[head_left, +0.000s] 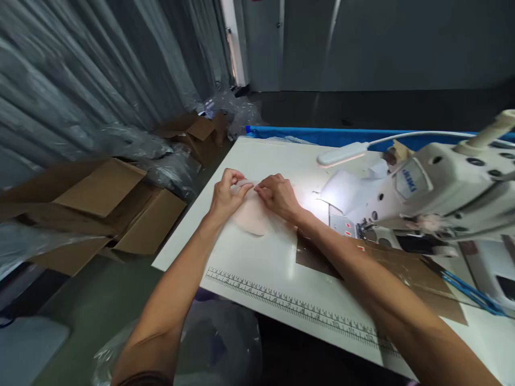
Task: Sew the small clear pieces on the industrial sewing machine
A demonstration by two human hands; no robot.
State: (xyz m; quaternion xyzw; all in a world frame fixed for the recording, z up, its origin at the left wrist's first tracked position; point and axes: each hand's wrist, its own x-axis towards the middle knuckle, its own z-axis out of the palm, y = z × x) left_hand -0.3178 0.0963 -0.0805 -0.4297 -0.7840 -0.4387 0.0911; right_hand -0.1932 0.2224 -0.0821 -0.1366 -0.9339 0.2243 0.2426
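Observation:
A thin, pale pink piece of fabric [251, 216] hangs from my fingers, low over the white sewing table. My left hand [229, 194] pinches its upper edge between thumb and forefinger. Close beside it on the right, my right hand [278, 195] grips the same edge with its fingertips, the fingers curled. The fabric's rounded lower part is just above or on the tabletop; I cannot tell which. To the right stands a white sewing machine [402, 187], and white cloth [346, 190] lies by its needle area.
A lamp [344, 154] on a bendable white arm lights the table [249, 252]. A ruler scale [298, 308] runs along the front edge. Blue scissors-like tool [475, 292] and brown board [402, 268] lie at right. Open cardboard boxes [100, 187] and clear plastic [169, 166] stand left.

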